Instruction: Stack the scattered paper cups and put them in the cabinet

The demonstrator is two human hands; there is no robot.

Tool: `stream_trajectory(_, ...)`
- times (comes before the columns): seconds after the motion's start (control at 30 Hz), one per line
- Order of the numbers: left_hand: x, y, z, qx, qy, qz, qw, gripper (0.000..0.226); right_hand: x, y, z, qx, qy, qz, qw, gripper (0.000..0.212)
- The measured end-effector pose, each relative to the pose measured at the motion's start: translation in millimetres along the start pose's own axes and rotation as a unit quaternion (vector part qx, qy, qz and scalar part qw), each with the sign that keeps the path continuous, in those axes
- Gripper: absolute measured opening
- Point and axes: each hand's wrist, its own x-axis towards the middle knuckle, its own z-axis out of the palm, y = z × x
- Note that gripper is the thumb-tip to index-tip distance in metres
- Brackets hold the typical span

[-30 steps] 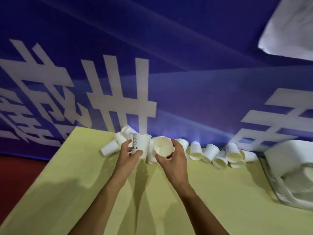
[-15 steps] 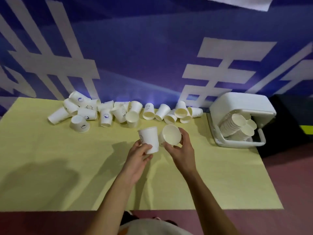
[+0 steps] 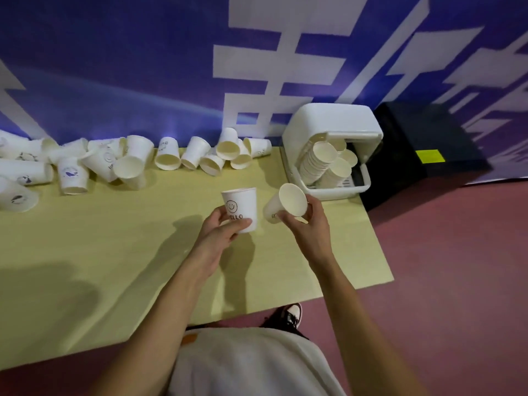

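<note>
Left to right. Loose cups (image 3: 130, 164) lie on their sides along the back edge of the table (image 3: 85, 252), not yet gathered. The left hand (image 3: 220, 232) curls thumb and fingers round the base of a smiley cup (image 3: 240, 202), held upright, probably so that its mouth can take another. Just beside it, the right hand (image 3: 310, 224) grips a plain cup (image 3: 287, 205) by the rim. This cup is tilted with its base toward the smiley cup, apparently ready to nest. Far right, the open white cabinet (image 3: 328, 121) holds stacked cups (image 3: 320, 164) lying down, mouths outward.
</note>
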Motion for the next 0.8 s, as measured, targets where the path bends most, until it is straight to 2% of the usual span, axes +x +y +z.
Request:
stream_trajectory(0.13, 21.0, -23.1, 64.4, 0.015, 0.02, 0.018, 1.0, 0.06, 39.0, 28.0, -52.0, 0.004, -0.035, -0.009, 0.999, 0.063)
stream_trajectory(0.27, 23.2, -60.8, 126.2, 0.007, 0.056, 0.01, 0.998, 0.065, 69.7, 52.3, -102.1, 0.005, -0.086, 0.004, 0.996, 0.063)
stream_trajectory(0.43, 21.8, -72.2, 163.9, 0.046, 0.095, 0.011, 0.994, 0.071, 101.0, 58.3, -141.7, 0.005, -0.108, 0.004, 0.994, 0.06)
stream_trajectory(0.57, 36.8, -65.2, 176.3, 0.079, 0.085, 0.025, 0.993, 0.07, 112.9, 59.0, -156.9, 0.014, -0.077, 0.007, 0.997, 0.062)
stream_trajectory(0.8, 70.6, -66.8, 206.0, 0.067, 0.026, -0.017, 0.997, 0.074, 109.8, 65.4, -181.0, -0.016, 0.026, 0.008, 0.999, 0.059)
